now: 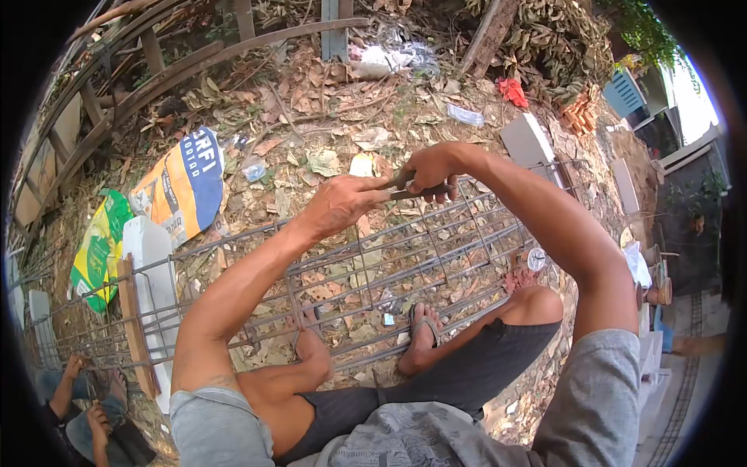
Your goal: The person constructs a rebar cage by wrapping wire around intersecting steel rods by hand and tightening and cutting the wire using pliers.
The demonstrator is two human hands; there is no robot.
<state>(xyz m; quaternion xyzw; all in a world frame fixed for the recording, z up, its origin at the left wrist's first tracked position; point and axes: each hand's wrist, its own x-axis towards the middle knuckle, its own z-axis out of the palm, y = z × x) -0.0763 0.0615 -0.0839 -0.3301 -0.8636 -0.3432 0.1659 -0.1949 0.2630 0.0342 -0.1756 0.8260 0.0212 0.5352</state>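
Gripping dark tool (420, 192), right hand (433, 169) closed, left hand (342, 204) pinching its end, above rebar cage (361, 251) edge, open leafy ground (311, 101) beyond

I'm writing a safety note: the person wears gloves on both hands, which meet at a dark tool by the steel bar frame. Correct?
Not the gloves: the head view shows the left hand and right hand bare. They do meet at a dark tool by the steel bar frame.

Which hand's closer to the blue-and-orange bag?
Left. The left hand is out to the right of the bag, not touching it; the right hand is farther right.
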